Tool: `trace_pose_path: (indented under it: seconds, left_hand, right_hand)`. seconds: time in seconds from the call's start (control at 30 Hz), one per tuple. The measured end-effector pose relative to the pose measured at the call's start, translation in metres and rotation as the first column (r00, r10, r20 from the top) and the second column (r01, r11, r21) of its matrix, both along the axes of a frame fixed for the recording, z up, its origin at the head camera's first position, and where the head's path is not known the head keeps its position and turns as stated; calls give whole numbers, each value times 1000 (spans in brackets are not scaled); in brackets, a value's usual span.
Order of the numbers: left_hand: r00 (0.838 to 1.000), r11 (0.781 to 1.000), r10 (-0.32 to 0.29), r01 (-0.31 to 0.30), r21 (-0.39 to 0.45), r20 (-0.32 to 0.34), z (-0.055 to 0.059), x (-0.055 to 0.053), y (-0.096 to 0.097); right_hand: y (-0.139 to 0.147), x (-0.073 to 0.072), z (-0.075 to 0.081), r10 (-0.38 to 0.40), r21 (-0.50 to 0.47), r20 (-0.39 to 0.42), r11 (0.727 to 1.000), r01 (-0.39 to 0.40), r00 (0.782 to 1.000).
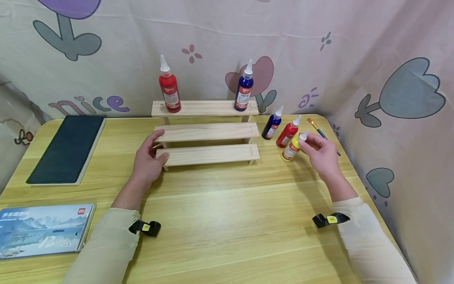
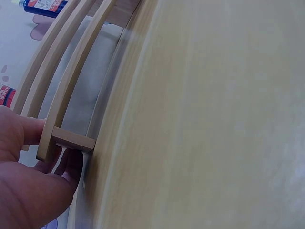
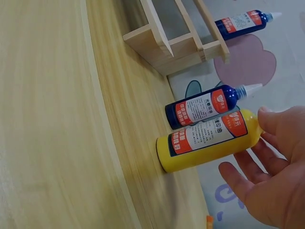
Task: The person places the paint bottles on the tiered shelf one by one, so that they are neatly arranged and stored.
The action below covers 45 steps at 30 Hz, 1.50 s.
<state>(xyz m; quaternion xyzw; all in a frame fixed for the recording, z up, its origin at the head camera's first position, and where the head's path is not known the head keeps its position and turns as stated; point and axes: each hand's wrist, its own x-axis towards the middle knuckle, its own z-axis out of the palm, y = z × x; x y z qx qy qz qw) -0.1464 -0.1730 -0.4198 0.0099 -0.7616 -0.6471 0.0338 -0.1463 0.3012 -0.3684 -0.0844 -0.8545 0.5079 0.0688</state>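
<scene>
A three-tiered wooden rack (image 1: 209, 132) stands at the back of the table. My left hand (image 1: 148, 159) grips its left end, thumb on the lowest board and fingers at the middle one; in the left wrist view the fingers curl beneath the board. On the top tier stand a red bottle (image 1: 170, 92) at left and a blue bottle (image 1: 244, 90) at right. My right hand (image 1: 320, 153) pinches a yellow bottle (image 3: 205, 143) near its white nozzle. Beside it on the table are another red bottle (image 1: 286, 136) and another blue bottle (image 3: 202, 107).
A paintbrush (image 1: 320, 132) lies right of the bottles, partly behind my right hand. At the left are a dark green book (image 1: 67, 150) and a blue landscape-covered pad (image 1: 46, 230). A printed curtain (image 1: 213, 31) hangs behind the table and along its right side.
</scene>
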Motion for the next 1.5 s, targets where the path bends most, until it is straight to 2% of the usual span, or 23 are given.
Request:
trace_pose_path:
  seconds: [0.2,0.47,0.63,0.73,0.97,1.2,1.5]
  left_hand:
    - [1000,1000,1,-1,6,3,1,0,0]
    - [1000,1000,8,-7,-13,8,0,0,0]
    - [1000,1000,8,-8,-15,12,0,0,0]
    - [1000,1000,11,-10,-24,15,1,-1,0]
    - [1000,1000,10,-9,-29,21,1,-1,-1]
    - [1000,1000,-3,3,-14,27,1,-1,-1]
    - [1000,1000,-8,8,-20,26,1,-1,-2]
  right_hand:
    - [0,-2,-4,6,-45,-2,999,-6,1000]
    - [-2,-5,-11,-25,-164,-47,986,17,999]
    - [-1,-1,-8,7,-172,-48,985,-16,999]
    - [-2,2,-4,35,-151,-47,988,-42,998]
    - [-11,5,8,88,-149,-119,983,-105,989]
    - [-25,7,27,157,-117,-125,978,-171,980]
    - [-49,-1,45,241,-138,-206,952,-272,948]
